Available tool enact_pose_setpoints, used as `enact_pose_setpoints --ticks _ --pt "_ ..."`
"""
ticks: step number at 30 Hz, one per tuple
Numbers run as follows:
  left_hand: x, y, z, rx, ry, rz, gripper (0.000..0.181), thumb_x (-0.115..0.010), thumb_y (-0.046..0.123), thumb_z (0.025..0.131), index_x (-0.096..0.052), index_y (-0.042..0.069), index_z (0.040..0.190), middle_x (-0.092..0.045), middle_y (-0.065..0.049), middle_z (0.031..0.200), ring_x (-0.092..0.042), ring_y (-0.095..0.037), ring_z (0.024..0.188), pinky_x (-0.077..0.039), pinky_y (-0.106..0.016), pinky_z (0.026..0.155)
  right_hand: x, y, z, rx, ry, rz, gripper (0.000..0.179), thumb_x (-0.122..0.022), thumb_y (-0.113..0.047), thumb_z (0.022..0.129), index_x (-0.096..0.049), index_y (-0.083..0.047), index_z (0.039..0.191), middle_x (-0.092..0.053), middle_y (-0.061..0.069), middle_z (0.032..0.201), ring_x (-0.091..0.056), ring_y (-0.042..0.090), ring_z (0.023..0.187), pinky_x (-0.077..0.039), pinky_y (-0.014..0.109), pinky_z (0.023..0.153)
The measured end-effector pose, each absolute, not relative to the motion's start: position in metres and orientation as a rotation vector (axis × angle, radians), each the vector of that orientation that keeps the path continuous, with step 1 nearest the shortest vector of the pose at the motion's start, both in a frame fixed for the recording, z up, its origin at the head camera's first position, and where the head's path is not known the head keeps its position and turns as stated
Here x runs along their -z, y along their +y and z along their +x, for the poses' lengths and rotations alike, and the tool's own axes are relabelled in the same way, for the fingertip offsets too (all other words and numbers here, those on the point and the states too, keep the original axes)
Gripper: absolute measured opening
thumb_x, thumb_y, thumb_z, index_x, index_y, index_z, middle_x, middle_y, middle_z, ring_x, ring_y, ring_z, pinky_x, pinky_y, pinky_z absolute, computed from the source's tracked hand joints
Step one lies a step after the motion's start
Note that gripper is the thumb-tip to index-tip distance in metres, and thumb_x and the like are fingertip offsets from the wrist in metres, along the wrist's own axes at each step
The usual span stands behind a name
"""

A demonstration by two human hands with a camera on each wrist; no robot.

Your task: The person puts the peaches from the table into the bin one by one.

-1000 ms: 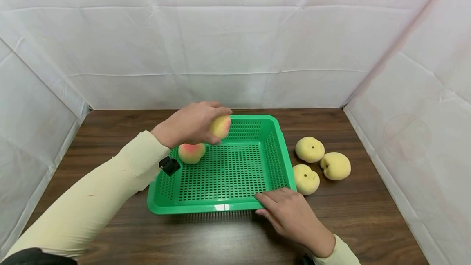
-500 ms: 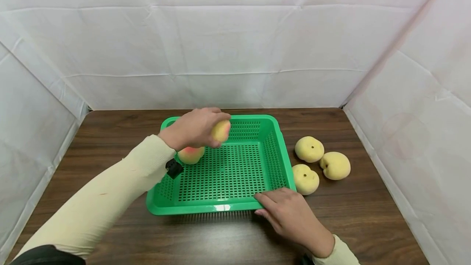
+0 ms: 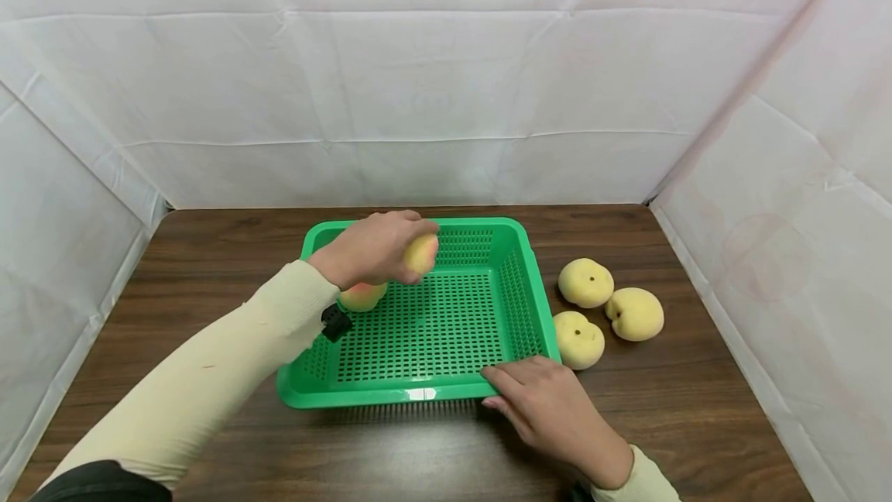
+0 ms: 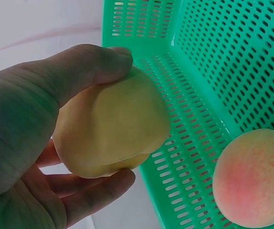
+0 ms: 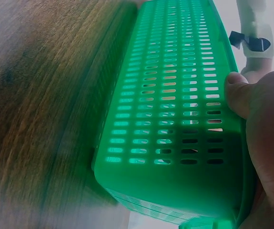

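Shift: left hand (image 3: 372, 246) and held peach (image 3: 421, 254) have come slightly lower and rightward.
Table (image 3: 230, 440): bears the green basket (image 3: 376, 399) and, to its right, three loose peaches (image 3: 587, 283).
Green basket: one blushed peach (image 4: 253, 179) inside, at the left.
Right hand (image 3: 547, 413): grips the near-right rim, presumably steadying it.
Left hand: thumb opposite fingers, pinching.
Held peach: in that pinch, above the basket.

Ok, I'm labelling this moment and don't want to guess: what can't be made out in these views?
- Head: much of the held peach, covered by the left hand.
- Head: the top of the peach lying in the green basket, behind that same hand.
- Left wrist: the right side of that lying peach, cut off by the picture's edge.
- Right wrist: part of the right hand, cut off by the right edge.
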State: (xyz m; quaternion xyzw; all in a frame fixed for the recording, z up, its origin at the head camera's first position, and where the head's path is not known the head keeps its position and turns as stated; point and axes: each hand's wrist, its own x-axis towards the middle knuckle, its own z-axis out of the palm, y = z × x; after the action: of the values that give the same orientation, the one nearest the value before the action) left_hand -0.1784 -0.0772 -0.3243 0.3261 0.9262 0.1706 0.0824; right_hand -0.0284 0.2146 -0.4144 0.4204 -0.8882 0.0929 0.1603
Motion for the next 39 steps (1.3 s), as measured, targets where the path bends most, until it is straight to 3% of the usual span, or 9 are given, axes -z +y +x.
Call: enact_pose_setpoints --ticks 7,16,26,39 --pt "0.332 -0.075 -0.18 -0.456 2.768 0.94 0.066 -0.085 0.03 0.085 -0.059 0.016 0.145 -0.063 -0.011 0.14 -0.067 -0.025 0.097 -0.057 -0.04 0.08 0.414 0.215 -0.028 -0.262 -2.536 1.196 0.035 -0.082 -0.034 0.087 -0.072 -0.016 0.115 -0.077 -0.007 0.098 -0.075 0.01 0.089 -0.061 0.035 0.078" --pt "0.347 -0.07 -0.183 -0.404 2.768 0.915 0.065 -0.082 0.028 0.087 -0.058 0.017 0.146 -0.063 -0.01 0.141 -0.066 -0.026 0.102 -0.057 -0.041 0.079 0.414 0.214 -0.027 -0.269 -2.54 1.19 0.034 -0.079 -0.035 0.09 -0.072 -0.016 0.116 -0.077 -0.007 0.099 -0.075 0.01 0.089 -0.061 0.035 0.078" --pt "0.362 -0.065 -0.184 -0.381 2.727 0.849 0.071 -0.084 0.029 0.087 -0.055 0.016 0.15 -0.06 -0.011 0.146 -0.067 -0.029 0.108 -0.059 -0.043 0.083 0.413 0.213 -0.027 -0.268 -2.516 1.194 0.033 -0.058 -0.043 0.105 -0.072 -0.015 0.115 -0.077 -0.007 0.099 -0.075 0.01 0.089 -0.06 0.035 0.078" --pt "0.38 -0.06 -0.181 -0.233 2.729 0.85 0.073 -0.085 0.035 0.088 -0.054 0.016 0.151 -0.061 -0.011 0.146 -0.068 -0.03 0.116 -0.059 -0.045 0.088 0.413 0.212 -0.025 -0.273 -2.526 1.194 0.03 -0.069 -0.04 0.099 -0.072 -0.015 0.116 -0.077 -0.007 0.1 -0.075 0.01 0.09 -0.061 0.035 0.079"
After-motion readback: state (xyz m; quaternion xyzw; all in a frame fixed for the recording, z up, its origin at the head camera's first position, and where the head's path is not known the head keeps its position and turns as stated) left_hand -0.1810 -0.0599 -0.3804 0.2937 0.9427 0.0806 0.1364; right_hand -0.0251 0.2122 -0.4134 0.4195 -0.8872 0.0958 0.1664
